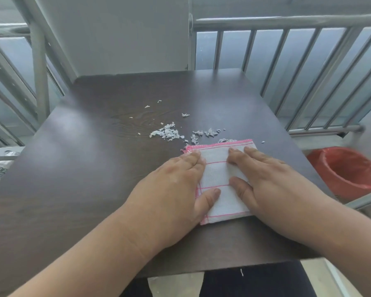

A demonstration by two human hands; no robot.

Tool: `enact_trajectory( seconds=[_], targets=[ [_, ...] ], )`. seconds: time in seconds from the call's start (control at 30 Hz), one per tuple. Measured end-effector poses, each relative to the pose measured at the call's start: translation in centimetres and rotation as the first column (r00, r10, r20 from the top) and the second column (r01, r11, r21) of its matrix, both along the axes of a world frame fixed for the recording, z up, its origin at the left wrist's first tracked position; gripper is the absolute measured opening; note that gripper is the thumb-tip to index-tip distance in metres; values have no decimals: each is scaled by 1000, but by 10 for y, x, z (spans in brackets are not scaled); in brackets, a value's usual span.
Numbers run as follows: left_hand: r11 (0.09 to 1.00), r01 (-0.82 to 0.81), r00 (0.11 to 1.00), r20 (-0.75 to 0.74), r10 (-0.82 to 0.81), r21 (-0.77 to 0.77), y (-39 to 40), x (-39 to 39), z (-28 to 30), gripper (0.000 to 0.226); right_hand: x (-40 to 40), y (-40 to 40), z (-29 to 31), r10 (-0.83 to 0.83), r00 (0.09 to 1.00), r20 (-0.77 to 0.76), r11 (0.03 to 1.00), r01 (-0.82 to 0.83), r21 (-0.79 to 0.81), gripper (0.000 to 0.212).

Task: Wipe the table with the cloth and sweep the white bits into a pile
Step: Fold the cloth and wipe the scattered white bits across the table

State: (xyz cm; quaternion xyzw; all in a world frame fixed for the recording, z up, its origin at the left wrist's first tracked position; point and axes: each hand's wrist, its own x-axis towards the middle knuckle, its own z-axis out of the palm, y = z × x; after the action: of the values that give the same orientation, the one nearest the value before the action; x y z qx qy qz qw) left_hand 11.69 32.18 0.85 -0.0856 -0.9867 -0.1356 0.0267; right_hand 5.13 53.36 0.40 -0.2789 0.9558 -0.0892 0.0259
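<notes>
Red bin [345, 172] beside table [77, 189], railing [287, 20] behind

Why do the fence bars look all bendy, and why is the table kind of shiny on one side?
In the head view, the wide-angle lens bows the railing outward near the edges; soft daylight leaves pale glare patches on the dark table at the left; the white bits and cloth look slightly soft, and both flat hands, left and right, cast almost no shadow.
</notes>
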Motion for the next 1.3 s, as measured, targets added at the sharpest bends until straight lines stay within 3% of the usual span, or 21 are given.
enact_trajectory(
  seconds=[0.23, 0.47, 0.83, 0.97, 1.1, 1.3],
  targets=[
    [999, -36, 999, 36, 35, 26, -13, -20, -3, 81, -25, -12, -2, 17, 999, 34, 999, -16, -30, 54],
    [999, -4, 999, 47, 2, 53, -7, -1, 4, 76, 0, 3, -5, 46, 999, 18, 998, -45, -47, 62],
    [992, 102, 993, 48, -106, 71, 31, 24, 11, 66, 28, 59, -3, 10, 998, 68, 992, -2, -123, 51],
    [986, 151, 988, 26, -153, 73, 50, 14, 9, 64, 19, 81, 3, -12, 998, 69, 987, 23, -160, 42],
    [984, 172, 985, 7, -172, 50, 63, -1, 7, 66, -2, 89, 11, -42, 993, 113, 988, 58, -144, 46],
    [985, 175, 985, 4, -175, 4, 65, -15, 2, 70, -56, 90, 14, 27, 972, 235, 988, 10, -154, 37]
  ],
)
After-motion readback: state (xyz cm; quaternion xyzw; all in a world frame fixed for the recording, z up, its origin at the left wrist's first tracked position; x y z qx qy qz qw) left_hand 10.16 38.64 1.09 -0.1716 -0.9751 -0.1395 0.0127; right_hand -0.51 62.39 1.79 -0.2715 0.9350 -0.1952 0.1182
